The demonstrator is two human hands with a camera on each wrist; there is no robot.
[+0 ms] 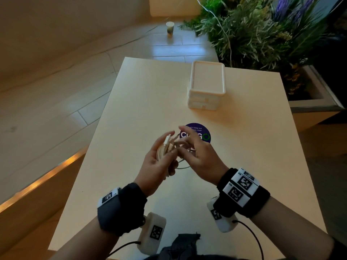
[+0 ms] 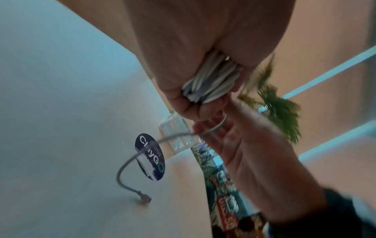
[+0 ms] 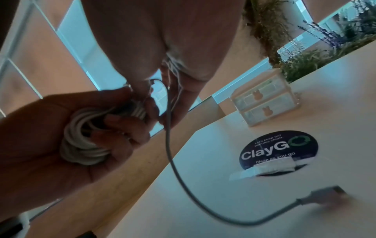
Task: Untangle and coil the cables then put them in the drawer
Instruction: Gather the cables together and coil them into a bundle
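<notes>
My left hand grips a coil of white cable above the middle of the white table; the coil fills its palm, with one plug end sticking up. My right hand is right beside it, fingers at the coil's edge, and pinches a thin grey cable. That cable droops to the table and ends in a plug lying on the surface. The small white two-drawer unit stands at the far right of the table, both drawers closed.
A round dark "ClayGo" sticker lies on the table just beyond my hands, with a strip of white paper on it. A planter with green plants stands past the table's right rear. A paper cup sits on the floor far behind.
</notes>
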